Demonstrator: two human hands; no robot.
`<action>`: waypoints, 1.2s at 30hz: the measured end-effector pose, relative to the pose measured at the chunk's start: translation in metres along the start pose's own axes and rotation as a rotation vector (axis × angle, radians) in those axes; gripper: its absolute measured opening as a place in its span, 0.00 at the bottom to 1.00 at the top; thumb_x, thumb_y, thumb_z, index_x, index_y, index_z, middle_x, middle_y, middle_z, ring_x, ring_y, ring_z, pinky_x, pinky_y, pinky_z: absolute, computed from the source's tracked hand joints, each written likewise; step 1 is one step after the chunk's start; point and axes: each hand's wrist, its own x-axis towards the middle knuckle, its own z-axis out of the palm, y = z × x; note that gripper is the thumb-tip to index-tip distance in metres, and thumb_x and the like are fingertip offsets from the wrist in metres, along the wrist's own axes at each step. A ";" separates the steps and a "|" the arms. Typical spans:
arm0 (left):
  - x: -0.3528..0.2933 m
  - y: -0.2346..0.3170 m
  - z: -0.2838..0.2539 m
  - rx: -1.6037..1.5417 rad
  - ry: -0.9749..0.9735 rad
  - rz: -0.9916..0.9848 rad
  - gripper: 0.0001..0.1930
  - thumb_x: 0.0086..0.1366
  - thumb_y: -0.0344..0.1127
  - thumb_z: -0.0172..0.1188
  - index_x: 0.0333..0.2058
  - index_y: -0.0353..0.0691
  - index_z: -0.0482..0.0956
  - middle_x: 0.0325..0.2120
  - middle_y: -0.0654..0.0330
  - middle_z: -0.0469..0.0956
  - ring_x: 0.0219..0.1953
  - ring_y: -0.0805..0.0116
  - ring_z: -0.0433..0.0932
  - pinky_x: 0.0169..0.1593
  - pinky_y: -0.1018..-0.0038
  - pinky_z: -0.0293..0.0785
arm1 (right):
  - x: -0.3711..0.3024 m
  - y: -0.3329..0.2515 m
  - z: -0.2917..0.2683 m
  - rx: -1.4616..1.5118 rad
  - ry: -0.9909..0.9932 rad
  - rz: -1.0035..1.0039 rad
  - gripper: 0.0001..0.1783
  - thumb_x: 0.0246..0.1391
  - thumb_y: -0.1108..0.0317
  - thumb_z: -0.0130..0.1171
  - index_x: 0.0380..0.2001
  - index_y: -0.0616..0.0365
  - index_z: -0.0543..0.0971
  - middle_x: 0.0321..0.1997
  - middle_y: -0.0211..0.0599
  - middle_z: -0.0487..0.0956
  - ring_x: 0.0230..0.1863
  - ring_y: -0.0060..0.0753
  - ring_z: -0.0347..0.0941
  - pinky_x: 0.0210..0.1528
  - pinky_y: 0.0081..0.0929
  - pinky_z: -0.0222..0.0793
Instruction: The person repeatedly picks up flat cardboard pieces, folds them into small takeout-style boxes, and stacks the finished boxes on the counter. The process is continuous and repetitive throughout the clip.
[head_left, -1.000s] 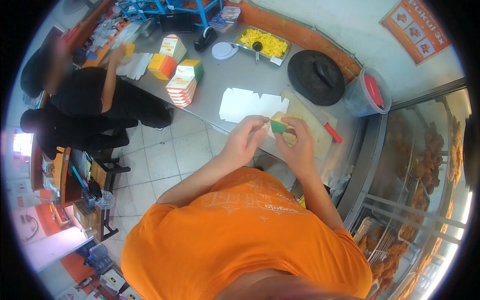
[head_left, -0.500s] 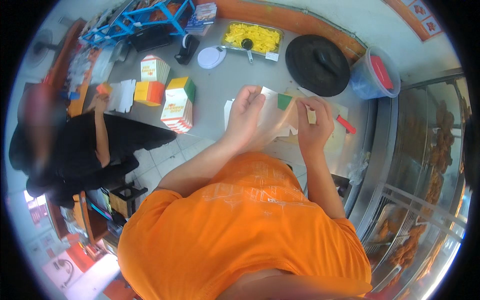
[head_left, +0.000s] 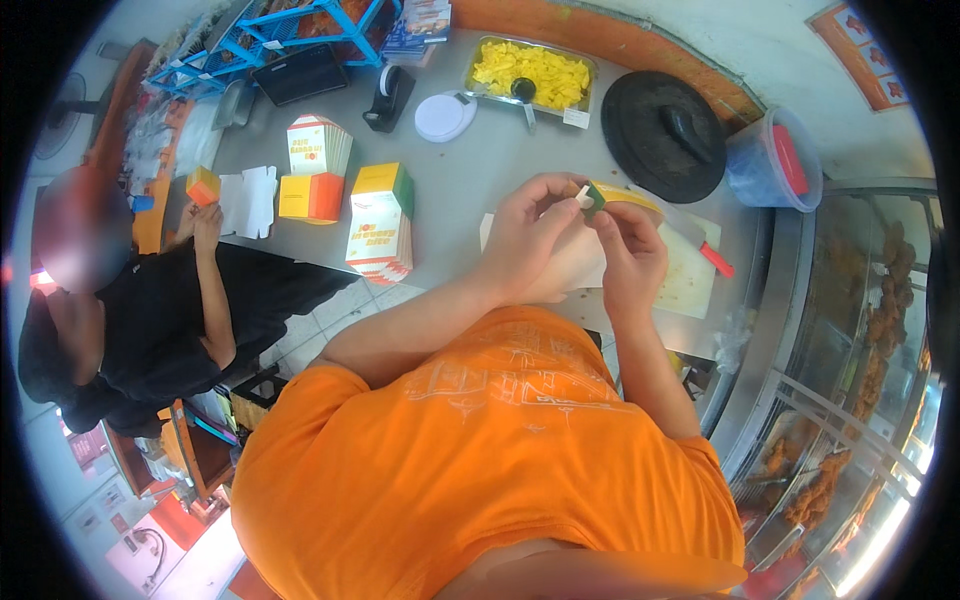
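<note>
Above the counter in front of me, both hands work on a cardboard food carton with a green flap [head_left: 597, 201] and pale inner sides. My left hand [head_left: 535, 235] pinches its left side, with the thumb pressed on a small white tab. My right hand [head_left: 630, 245] grips the flap's right edge between thumb and fingers. The fingertips of the two hands almost meet at the flap. My hands hide much of the carton. Just to the right, a knife [head_left: 716, 258] with a red handle lies on a white cutting board [head_left: 690, 295].
Left of my hands stand nested cartons [head_left: 380, 235] and a second stack [head_left: 315, 170]. A co-worker [head_left: 150, 300] holds a small yellow-orange box [head_left: 203, 186]. Along the back are a tape dispenser [head_left: 388, 100], a round scale [head_left: 445, 117], a yellow-food tray [head_left: 530, 75], a black lid [head_left: 663, 135] and a plastic tub [head_left: 775, 160].
My hands have come closer together, and the green flap now stands pinched between them. The view has shifted slightly, so the counter items appear farther right. The co-worker's small box shows more fully.
</note>
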 end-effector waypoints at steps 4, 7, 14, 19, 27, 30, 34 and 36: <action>0.002 0.003 -0.016 -0.078 -0.006 -0.155 0.16 0.74 0.31 0.58 0.56 0.33 0.82 0.46 0.62 0.84 0.46 0.76 0.80 0.49 0.77 0.77 | 0.006 0.009 0.019 0.302 0.013 0.180 0.12 0.65 0.72 0.68 0.48 0.64 0.80 0.44 0.36 0.85 0.44 0.28 0.81 0.52 0.25 0.76; 0.007 0.005 -0.026 -0.152 0.031 -0.245 0.16 0.74 0.31 0.59 0.56 0.33 0.82 0.44 0.64 0.85 0.44 0.77 0.81 0.47 0.78 0.77 | 0.009 0.007 0.026 0.234 -0.001 0.222 0.12 0.65 0.71 0.68 0.47 0.65 0.80 0.43 0.36 0.85 0.43 0.27 0.81 0.51 0.25 0.75; 0.013 0.010 -0.037 0.027 0.000 -0.148 0.13 0.74 0.30 0.59 0.53 0.32 0.84 0.50 0.59 0.83 0.49 0.73 0.82 0.52 0.76 0.78 | 0.013 0.006 0.033 0.158 -0.042 0.188 0.10 0.65 0.71 0.69 0.45 0.64 0.81 0.39 0.33 0.84 0.41 0.24 0.79 0.48 0.22 0.73; 0.014 0.008 -0.034 0.186 -0.048 -0.015 0.11 0.75 0.29 0.60 0.50 0.31 0.84 0.56 0.55 0.81 0.53 0.69 0.81 0.56 0.73 0.78 | 0.024 0.015 0.027 0.126 -0.040 0.167 0.09 0.64 0.72 0.69 0.45 0.62 0.81 0.42 0.33 0.84 0.41 0.22 0.78 0.47 0.22 0.73; 0.015 -0.008 -0.034 -0.028 0.113 0.040 0.06 0.74 0.27 0.62 0.46 0.32 0.80 0.47 0.57 0.83 0.44 0.76 0.81 0.46 0.79 0.78 | 0.027 0.017 0.027 0.097 -0.324 0.084 0.25 0.67 0.73 0.63 0.65 0.59 0.72 0.64 0.41 0.77 0.64 0.36 0.73 0.66 0.35 0.69; 0.029 -0.011 -0.058 0.323 0.415 0.146 0.10 0.73 0.22 0.61 0.50 0.35 0.73 0.45 0.57 0.82 0.39 0.77 0.81 0.42 0.81 0.75 | 0.016 0.016 0.031 0.315 -0.534 0.124 0.36 0.71 0.60 0.58 0.76 0.56 0.59 0.76 0.47 0.66 0.76 0.49 0.63 0.74 0.48 0.62; 0.032 -0.017 -0.082 0.034 0.516 0.398 0.22 0.71 0.18 0.58 0.59 0.39 0.65 0.46 0.56 0.81 0.39 0.76 0.81 0.41 0.82 0.75 | 0.008 0.014 0.018 0.650 -0.515 0.416 0.40 0.73 0.40 0.47 0.77 0.53 0.59 0.78 0.50 0.65 0.77 0.55 0.61 0.74 0.59 0.62; 0.024 -0.018 -0.092 0.133 0.488 0.414 0.24 0.71 0.18 0.57 0.62 0.41 0.64 0.47 0.57 0.80 0.43 0.75 0.82 0.43 0.80 0.77 | 0.008 0.013 0.006 0.752 -0.343 0.545 0.36 0.74 0.46 0.49 0.75 0.55 0.62 0.75 0.49 0.69 0.74 0.53 0.67 0.72 0.56 0.66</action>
